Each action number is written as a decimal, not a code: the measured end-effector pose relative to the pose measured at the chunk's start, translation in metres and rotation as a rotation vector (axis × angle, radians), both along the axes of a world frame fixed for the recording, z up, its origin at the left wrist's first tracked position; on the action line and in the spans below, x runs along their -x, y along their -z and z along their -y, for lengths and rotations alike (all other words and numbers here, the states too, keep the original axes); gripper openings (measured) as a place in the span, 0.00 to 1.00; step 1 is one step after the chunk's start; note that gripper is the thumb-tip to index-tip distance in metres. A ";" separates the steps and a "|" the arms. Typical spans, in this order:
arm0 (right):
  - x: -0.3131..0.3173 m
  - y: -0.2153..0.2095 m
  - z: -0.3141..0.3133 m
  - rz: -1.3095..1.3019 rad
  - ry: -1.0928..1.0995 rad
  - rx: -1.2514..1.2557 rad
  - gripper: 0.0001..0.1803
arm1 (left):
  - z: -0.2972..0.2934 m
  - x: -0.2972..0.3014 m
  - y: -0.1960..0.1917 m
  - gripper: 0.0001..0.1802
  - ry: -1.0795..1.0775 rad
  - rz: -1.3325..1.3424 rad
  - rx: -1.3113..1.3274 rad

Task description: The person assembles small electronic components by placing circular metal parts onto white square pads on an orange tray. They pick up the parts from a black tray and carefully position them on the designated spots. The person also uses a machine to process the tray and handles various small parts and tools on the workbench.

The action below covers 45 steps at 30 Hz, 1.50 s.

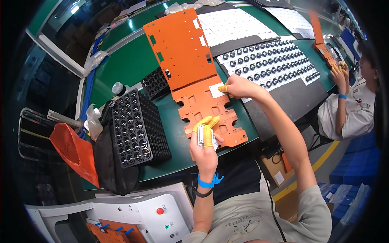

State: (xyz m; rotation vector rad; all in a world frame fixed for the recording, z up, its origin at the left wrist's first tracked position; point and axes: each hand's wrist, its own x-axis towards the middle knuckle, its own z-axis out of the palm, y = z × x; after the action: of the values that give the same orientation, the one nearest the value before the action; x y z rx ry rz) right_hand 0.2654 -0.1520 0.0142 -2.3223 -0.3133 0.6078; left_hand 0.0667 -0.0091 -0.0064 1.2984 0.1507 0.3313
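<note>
The left hand (pixel 205 142), its fingertips in yellow cots, is closed around a small stack of white labels (pixel 201 137) at the near edge of the orange plate (pixel 202 106). The right hand (pixel 237 87) presses a white label (pixel 214 91) flat onto that plate, fingers nearly closed. Black trays of round parts (pixel 135 127) stand just left of it; a white panel of black rings (pixel 269 60) lies behind the right arm. A co-worker's hands (pixel 339 72) work well apart, farther right.
</note>
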 end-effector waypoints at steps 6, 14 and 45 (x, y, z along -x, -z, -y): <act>-0.019 -0.005 0.000 -0.137 -0.090 0.133 0.20 | 0.004 0.001 0.001 0.13 0.008 0.019 0.131; 0.041 -0.060 -0.064 0.740 -0.174 0.307 0.17 | -0.015 0.024 -0.006 0.14 0.075 -0.123 0.505; 0.115 -0.097 -0.173 0.617 -0.329 -0.910 0.16 | -0.048 0.059 -0.003 0.19 -0.003 -0.015 0.698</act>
State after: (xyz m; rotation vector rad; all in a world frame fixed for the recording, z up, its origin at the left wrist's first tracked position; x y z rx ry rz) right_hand 0.1500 0.0205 0.1109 -1.5043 -1.0280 -0.1432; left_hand 0.0079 0.0391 -0.0030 0.6099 0.2546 0.2386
